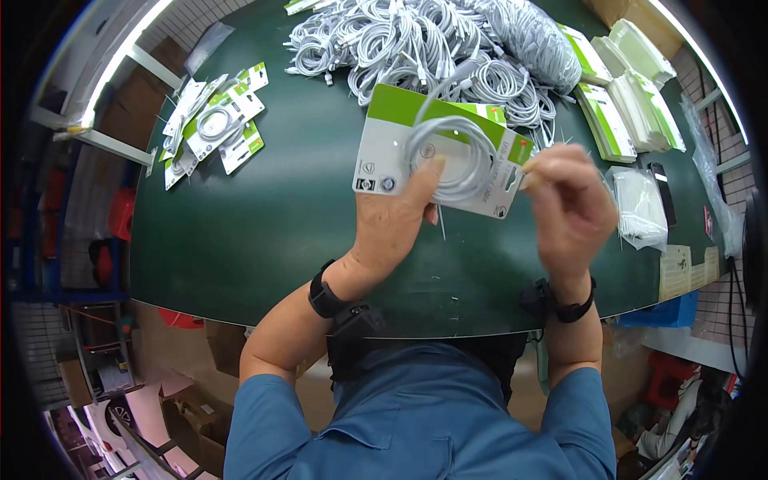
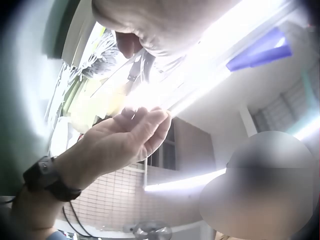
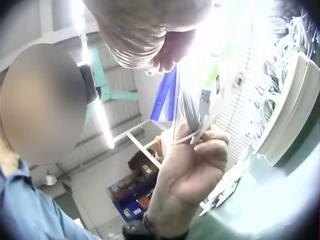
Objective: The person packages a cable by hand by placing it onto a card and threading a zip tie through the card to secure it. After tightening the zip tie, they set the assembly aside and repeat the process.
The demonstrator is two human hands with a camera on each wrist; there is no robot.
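My left hand point(image 1: 394, 220) holds a white and green packaging card point(image 1: 384, 132), thumb pressed across the front. A coiled white cable point(image 1: 480, 156) lies on the card's face, one end rising over the top edge. Beneath the card a thin strip point(image 1: 442, 224) hangs down. In the right wrist view a USB plug point(image 3: 204, 99) shows above the left hand's fingers. My right hand point(image 1: 574, 204) has curled, slightly blurred fingers, thumb and fingertips close together right at the card's right edge; I cannot tell what they pinch. Glare washes out this spot in the left wrist view.
A big heap of coiled white cables point(image 1: 400, 40) covers the far middle of the green table point(image 1: 264, 232). Carded cables point(image 1: 214, 124) lie at the left. Stacks of cards point(image 1: 606, 120) and a plastic-wrapped bundle point(image 1: 640, 208) sit at the right beside a dark phone-like object point(image 1: 663, 194).
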